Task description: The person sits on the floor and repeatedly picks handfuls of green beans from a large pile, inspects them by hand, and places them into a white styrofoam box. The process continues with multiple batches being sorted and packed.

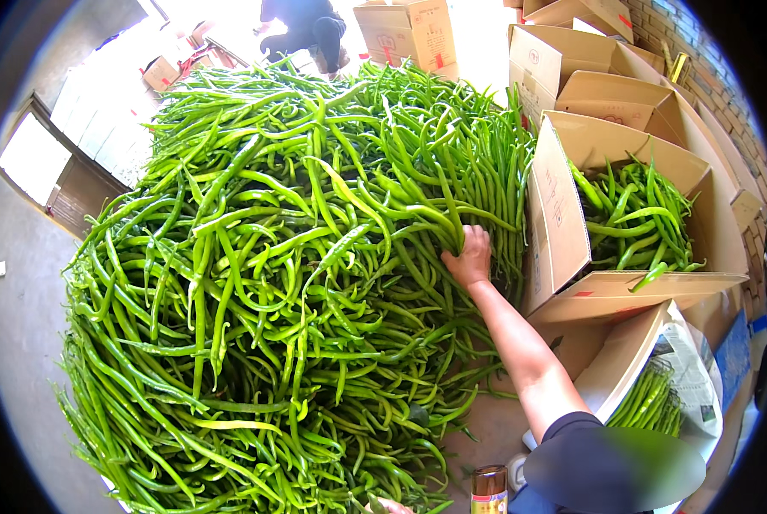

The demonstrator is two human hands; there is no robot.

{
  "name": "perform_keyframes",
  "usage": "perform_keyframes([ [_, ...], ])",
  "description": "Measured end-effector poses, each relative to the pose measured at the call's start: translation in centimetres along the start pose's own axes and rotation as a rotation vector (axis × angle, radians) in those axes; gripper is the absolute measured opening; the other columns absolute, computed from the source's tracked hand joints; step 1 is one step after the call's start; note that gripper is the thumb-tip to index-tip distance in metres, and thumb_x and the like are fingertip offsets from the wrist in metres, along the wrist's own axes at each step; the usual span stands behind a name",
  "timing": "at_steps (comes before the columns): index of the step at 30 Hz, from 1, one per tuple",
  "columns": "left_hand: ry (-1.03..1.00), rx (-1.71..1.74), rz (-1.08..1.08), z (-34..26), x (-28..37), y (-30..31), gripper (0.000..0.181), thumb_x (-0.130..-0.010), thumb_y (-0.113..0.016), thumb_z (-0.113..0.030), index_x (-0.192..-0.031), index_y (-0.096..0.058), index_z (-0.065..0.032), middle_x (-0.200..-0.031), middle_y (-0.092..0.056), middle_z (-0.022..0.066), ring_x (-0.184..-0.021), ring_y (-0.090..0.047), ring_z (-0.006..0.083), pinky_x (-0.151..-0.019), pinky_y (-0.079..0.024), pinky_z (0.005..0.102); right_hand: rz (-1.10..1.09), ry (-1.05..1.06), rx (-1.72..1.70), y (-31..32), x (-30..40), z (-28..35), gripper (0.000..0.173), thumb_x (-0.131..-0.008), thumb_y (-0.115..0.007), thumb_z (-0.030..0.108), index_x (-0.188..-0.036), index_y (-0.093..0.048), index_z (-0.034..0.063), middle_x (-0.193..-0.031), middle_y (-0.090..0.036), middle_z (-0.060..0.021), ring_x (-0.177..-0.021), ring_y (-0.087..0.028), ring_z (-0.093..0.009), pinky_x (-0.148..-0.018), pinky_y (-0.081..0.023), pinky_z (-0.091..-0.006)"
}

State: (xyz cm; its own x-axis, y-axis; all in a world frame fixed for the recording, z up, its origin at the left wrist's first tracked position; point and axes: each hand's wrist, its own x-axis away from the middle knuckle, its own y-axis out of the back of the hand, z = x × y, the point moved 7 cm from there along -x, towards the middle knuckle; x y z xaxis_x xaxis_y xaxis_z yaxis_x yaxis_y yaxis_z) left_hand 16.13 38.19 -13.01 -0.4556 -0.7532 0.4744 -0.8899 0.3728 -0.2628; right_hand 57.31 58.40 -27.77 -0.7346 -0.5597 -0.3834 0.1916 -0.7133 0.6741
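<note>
A large heap of long green chili peppers fills the middle of the head view. My right hand reaches to the heap's right side, its fingers closed round several green peppers that point upward. Only a small part of my left hand shows at the bottom edge, beside pepper ends at the foot of the heap; its fingers are mostly hidden. Right of my right hand, an open cardboard box holds a loose load of green peppers.
Below that box, a paper-lined box holds thin green peppers. More open cardboard boxes stand by the brick wall. A brown-lidded jar is at the bottom. A crouching person is beyond the heap, near another carton.
</note>
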Motion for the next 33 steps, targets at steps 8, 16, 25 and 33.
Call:
perform_keyframes([
  [8, 0.037, -0.006, -0.019, 0.2, 0.7, 0.4, 0.027, -0.095, -0.056, -0.03, -0.086, -0.047, -0.0061, -0.065, -0.046, 0.002, -0.059, -0.043, 0.0116, -0.054, -0.036, 0.0256, -0.179, 0.101, -0.547, 10.2, -0.5, 3.8, 0.026, -0.081, -0.069, 0.013, -0.103, -0.06, 0.0017, -0.087, -0.066, -0.0142, -0.079, -0.065, -0.03, -0.072, -0.05, -0.0368],
  [16, 0.074, 0.0, 0.053, -0.5, 1.1, -0.7, 0.028, -0.095, -0.057, -0.031, -0.086, -0.047, -0.0062, -0.066, -0.047, 0.0029, -0.058, -0.042, 0.0101, -0.051, -0.034, 0.0239, 0.459, -0.053, -0.162, -0.2, 2.4, -1.1, 0.033, -0.069, -0.071, 0.009, -0.097, -0.057, -0.0002, -0.096, -0.064, -0.0233, -0.096, -0.062, -0.038, -0.084, -0.049, -0.0407],
  [25, 0.101, 0.033, -0.026, 0.3, 2.3, 0.5, 0.027, -0.094, -0.058, -0.03, -0.085, -0.049, -0.0059, -0.068, -0.05, 0.0036, -0.057, -0.043, 0.0097, -0.051, -0.034, 0.0231, 0.036, 0.245, -0.088, 4.1, 3.0, 1.9, 0.036, -0.065, -0.071, 0.006, -0.095, -0.052, 0.0051, -0.094, -0.058, -0.0183, -0.089, -0.056, -0.038, -0.078, -0.047, -0.0456],
  [33, 0.131, 0.01, -0.031, -0.1, 2.5, 0.7, 0.023, -0.094, -0.059, -0.026, -0.087, -0.051, -0.0061, -0.067, -0.051, 0.0019, -0.057, -0.043, 0.0095, -0.051, -0.036, 0.0232, 0.058, -0.145, 0.077, 4.9, -1.2, -4.7, 0.043, -0.073, -0.068, 0.013, -0.111, -0.05, 0.0027, -0.109, -0.058, -0.0192, -0.102, -0.056, -0.038, -0.087, -0.045, -0.046],
])
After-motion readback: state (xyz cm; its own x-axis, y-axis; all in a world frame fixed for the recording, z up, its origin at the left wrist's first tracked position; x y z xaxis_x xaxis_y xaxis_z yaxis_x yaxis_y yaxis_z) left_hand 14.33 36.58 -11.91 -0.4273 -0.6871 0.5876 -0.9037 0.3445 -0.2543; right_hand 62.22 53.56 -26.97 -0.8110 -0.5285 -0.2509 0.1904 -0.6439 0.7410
